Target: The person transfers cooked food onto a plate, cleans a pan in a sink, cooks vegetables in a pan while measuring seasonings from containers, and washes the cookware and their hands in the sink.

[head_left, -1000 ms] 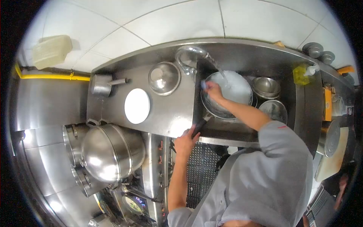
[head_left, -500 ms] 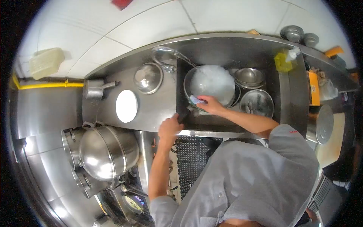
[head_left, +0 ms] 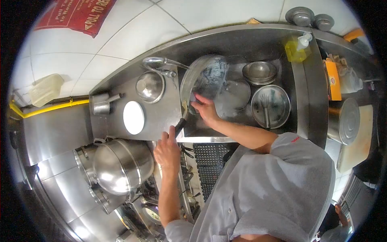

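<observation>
A large pan [head_left: 203, 76] is tilted up on its side in the sink, with a wet, streaky inside. My left hand [head_left: 167, 152] is closed on the end of its black handle [head_left: 181, 126], outside the sink's front edge. At the pan's near rim, close to where the handle joins, my right hand [head_left: 207, 110] has its fingers bent over the edge. Whether a scrubbing cloth is still under those fingers is hidden. Cloudy water [head_left: 234, 97] lies in the sink beside the pan, over a round dish that shows only in part.
A whisk [head_left: 265, 109] lies in a metal bowl [head_left: 282, 115], near stacked bowls [head_left: 260, 72]. Left of the basin are a faucet [head_left: 155, 61], an upturned bowl [head_left: 150, 86], a white plate [head_left: 133, 117] and a saucepan [head_left: 100, 104]. A yellow soap bottle [head_left: 295, 51] stands right.
The pan has gone from level and full of foamy water to tilted, its water now in the sink. My left hand has moved left and down with the handle; the purple cloth no longer shows.
</observation>
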A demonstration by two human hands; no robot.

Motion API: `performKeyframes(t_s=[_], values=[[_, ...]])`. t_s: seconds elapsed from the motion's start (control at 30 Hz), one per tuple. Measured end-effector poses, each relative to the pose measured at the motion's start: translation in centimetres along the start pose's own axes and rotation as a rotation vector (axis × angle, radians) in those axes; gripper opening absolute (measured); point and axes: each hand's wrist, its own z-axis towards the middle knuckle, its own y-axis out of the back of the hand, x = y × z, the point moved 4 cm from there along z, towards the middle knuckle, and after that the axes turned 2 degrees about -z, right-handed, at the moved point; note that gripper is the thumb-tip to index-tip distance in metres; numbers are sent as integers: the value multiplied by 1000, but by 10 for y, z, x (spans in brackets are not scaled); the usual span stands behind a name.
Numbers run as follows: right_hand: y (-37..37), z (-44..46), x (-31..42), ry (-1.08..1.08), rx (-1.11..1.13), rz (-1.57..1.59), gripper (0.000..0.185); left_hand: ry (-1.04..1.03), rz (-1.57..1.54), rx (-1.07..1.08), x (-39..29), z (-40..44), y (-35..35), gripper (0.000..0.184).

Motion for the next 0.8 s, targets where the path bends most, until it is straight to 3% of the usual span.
performKeyframes(t_s=[0.1, 0.17, 0.23, 0.3, 0.37, 0.43, 0.5, 0.57, 0.6, 0.67, 0.7, 0.77, 0.8], values=[[20, 17, -31, -61, -5, -288, 33, 189, -188, 173, 3, 0, -37, 44], [43, 16, -40, -30, 294, -879, 30, 223, -261, 190, 6, -4, -75, 40], [74, 17, -30, -209, 637, -1343, 37, 253, -365, 216, 10, 2, -94, 44], [129, 34, -44, -53, 1032, -1799, 52, 285, -469, 246, 18, 7, -109, 50], [159, 59, -19, 24, 1123, -2130, 69, 246, -526, 324, 28, 17, -121, 48], [152, 93, 1, 97, 610, -2221, 71, 245, -530, 349, 36, 31, -130, 47], [117, 124, 6, 237, 585, -1929, 82, 252, -538, 389, 43, 38, -138, 46], [92, 140, -34, 355, 529, -1595, 77, 169, -553, 414, 41, 44, -140, 46], [85, 128, -44, 341, 532, -1600, 77, 169, -559, 426, 38, 45, -136, 46], [76, 97, -70, 104, 755, -1570, 72, 182, -532, 506, 34, 55, -128, 50], [86, 87, -72, 102, 844, -1584, 57, 178, -532, 510, 34, 55, -129, 50], [96, 68, -31, 213, 924, -1781, 46, 180, -597, 480, 35, 57, -133, 53], [117, 83, -26, -40, 678, -1459, 44, 179, -597, 487, 35, 56, -133, 53]])
